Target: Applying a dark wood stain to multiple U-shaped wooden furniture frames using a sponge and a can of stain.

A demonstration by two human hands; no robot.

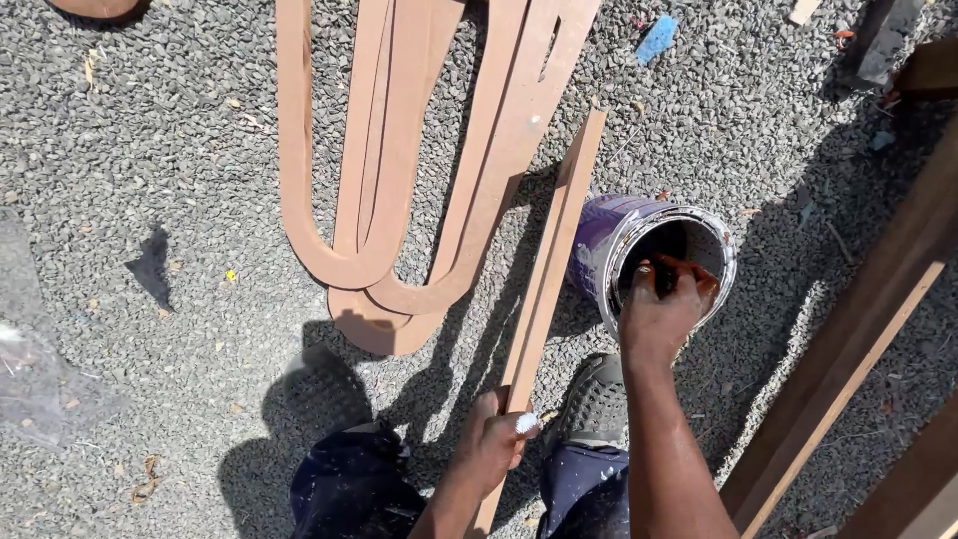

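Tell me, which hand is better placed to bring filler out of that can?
Right, probably. The right hand is already inside the open purple can, while the left hand is occupied gripping the long wooden strip.

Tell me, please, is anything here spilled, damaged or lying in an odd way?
The paint can is tipped toward the person, not upright; the right hand reaches into it. White paste sits on the left hand holding the wooden strip. A blue scrap litters the gravel.
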